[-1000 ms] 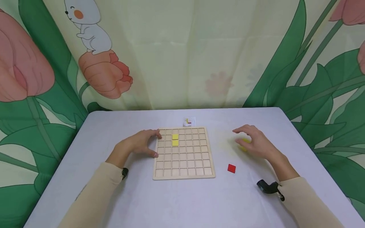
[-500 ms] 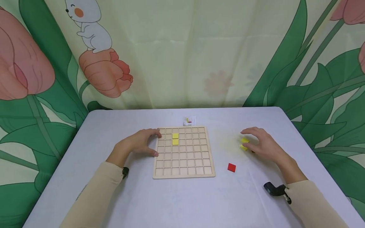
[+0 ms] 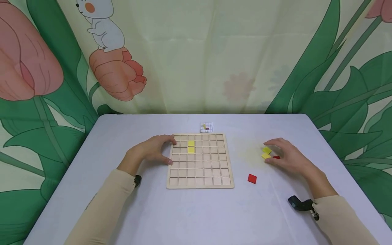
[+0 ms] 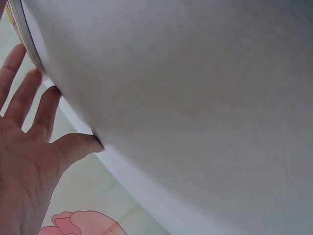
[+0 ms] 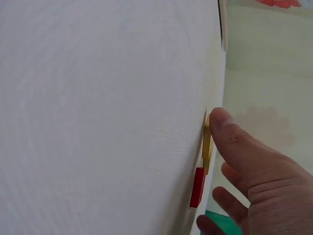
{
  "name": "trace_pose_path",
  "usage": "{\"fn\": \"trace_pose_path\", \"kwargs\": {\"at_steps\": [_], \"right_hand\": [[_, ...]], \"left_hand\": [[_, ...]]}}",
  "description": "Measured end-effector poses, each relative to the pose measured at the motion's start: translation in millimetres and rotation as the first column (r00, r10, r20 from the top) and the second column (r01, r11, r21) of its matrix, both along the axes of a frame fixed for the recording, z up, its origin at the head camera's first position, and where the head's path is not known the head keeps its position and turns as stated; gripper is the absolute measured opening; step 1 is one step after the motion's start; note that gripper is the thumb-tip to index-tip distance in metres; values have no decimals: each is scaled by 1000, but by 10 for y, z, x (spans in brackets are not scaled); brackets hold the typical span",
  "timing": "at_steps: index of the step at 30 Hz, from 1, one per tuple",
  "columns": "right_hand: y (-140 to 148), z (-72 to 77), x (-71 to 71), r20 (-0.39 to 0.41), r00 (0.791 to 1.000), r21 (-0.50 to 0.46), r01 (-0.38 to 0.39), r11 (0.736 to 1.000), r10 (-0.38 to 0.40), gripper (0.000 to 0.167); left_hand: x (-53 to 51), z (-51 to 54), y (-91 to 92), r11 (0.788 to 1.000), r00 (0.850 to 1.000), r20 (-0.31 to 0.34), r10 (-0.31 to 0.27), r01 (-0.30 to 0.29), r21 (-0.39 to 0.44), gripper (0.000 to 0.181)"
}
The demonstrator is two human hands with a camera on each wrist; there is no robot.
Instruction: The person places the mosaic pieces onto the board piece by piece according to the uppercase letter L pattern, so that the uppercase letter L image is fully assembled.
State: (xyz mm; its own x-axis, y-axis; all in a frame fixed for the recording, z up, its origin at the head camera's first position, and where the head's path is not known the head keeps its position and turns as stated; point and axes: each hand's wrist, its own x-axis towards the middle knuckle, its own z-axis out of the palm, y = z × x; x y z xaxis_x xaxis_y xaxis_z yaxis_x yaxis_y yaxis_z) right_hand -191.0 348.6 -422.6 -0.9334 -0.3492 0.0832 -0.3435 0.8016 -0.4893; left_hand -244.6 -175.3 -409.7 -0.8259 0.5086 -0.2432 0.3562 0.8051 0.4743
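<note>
A wooden grid board point(image 3: 200, 173) lies flat, with two yellow tiles point(image 3: 191, 146) one below the other in its upper left part. My left hand point(image 3: 153, 149) rests at the board's left edge, fingers and thumb touching it. On the right, my right hand point(image 3: 291, 156) is around loose pieces, fingers spread; two yellow tiles point(image 3: 266, 156) and a red tile point(image 3: 276, 157) lie by its thumb and fingers. In the right wrist view the thumb of the hand point(image 5: 259, 171) is at a yellow tile point(image 5: 207, 139), beside a red tile point(image 5: 197, 187).
Another red tile point(image 3: 252, 178) lies between the board and my right hand, nearer the front. A small card with a printed grid point(image 3: 206, 127) is just behind the board. A patterned curtain point(image 3: 196, 68) hangs behind the white table point(image 3: 196, 214).
My right hand has moved a little to the right, and the yellow tiles and a red one beside it show more plainly. The left hand stays at the board. The head view has shifted slightly.
</note>
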Motion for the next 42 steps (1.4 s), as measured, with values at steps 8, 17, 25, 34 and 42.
{"fn": "trace_pose_path", "kwargs": {"at_steps": [8,17,25,34,42], "right_hand": [[64,13,-20,96,995,33,-28,999,24,63],[91,81,-71,131,990,75,-52,996,42,50],[26,86,-136,128,991,93,-50,994,38,46],[14,-50,-111,146,989,81,-17,997,5,27],[17,42,-178,121,993,56,0,998,-6,24]], "left_hand": [[5,15,25,1000,1000,15,18,-18,-7,75],[-8,20,29,1000,1000,29,12,-12,2,72],[-11,9,27,1000,999,32,18,-18,-3,73],[36,-41,7,1000,998,56,-19,19,0,71],[4,-1,11,1000,1000,30,4,-4,-7,72]]}}
